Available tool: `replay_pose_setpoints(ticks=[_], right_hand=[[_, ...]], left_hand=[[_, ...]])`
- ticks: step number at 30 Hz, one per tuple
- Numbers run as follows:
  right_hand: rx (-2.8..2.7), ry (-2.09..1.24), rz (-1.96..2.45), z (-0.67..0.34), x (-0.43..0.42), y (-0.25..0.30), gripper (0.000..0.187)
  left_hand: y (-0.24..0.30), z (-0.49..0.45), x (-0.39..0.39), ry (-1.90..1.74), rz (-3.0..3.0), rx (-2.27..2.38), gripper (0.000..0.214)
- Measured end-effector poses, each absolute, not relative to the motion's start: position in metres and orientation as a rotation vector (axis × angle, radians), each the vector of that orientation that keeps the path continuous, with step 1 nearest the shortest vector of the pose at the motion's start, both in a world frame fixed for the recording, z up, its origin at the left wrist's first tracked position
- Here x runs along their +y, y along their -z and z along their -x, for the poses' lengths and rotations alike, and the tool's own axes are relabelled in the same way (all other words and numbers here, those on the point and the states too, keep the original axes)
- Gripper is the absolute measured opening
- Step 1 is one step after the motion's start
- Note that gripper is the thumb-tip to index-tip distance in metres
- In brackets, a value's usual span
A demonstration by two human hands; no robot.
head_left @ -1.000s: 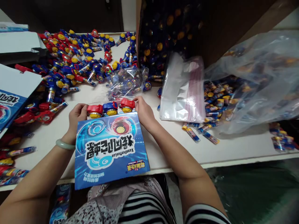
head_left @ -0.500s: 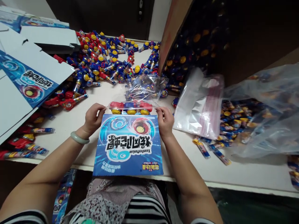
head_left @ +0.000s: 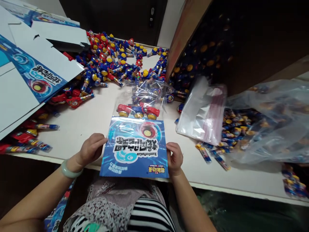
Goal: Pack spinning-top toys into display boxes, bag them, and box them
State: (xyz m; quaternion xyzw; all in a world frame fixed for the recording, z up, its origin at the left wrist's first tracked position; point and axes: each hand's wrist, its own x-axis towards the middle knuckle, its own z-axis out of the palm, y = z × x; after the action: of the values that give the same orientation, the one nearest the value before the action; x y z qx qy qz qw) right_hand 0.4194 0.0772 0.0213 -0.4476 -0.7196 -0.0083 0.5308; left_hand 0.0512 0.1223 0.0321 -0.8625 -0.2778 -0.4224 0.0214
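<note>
We log the left hand (head_left: 91, 149) lying nearly flat against the left edge of a blue printed card (head_left: 134, 146), a jade bangle (head_left: 70, 169) at the wrist. The right hand (head_left: 174, 158) is narrowed on the card's right edge, fingers curled over it. We read both hands as holding the card, though the left hand's grip is less clear.

The card lies on the white desk (head_left: 72, 129) at its front edge, lettering upside down from our view. Three red and blue toy launchers (head_left: 138, 111) with yellow wheels sit in a row just beyond its far edge. Clear plastic (head_left: 147, 91) seems to cover them, but we cannot tell how far.

Farther on lies a heap of similar toys (head_left: 113, 61). Flat blue-and-white cardboard blanks (head_left: 31, 71) lie to the left. To the right we see a zip bag (head_left: 201, 112), a large plastic sack (head_left: 267, 129) and a brown carton (head_left: 205, 48) full of toys.
</note>
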Motion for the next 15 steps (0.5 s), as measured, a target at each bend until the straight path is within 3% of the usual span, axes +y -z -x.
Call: replay_pose_setpoints(ticks=[5, 8, 12, 15], right_hand=[[-1.767, 0.011, 1.051, -0.423, 0.047, -0.018, 0.034], [-1.706, 0.044, 1.185, -0.424, 0.047, -0.011, 0.030], [-1.508, -0.279, 1.511, -0.424, 0.070, -0.011, 0.042], [-1.520, -0.516, 1.654, -0.423, 0.088, -0.018, 0.035]], left_hand=[[-0.020, -0.046, 0.094, 1.323, 2.800, -0.869, 0.059], [-0.007, -0.055, 0.097, 1.557, 2.725, -1.267, 0.054], [0.003, -0.081, 0.120, 1.837, 2.621, -1.999, 0.033], [0.001, -0.101, 0.138, 2.011, 2.567, -2.178, 0.022]])
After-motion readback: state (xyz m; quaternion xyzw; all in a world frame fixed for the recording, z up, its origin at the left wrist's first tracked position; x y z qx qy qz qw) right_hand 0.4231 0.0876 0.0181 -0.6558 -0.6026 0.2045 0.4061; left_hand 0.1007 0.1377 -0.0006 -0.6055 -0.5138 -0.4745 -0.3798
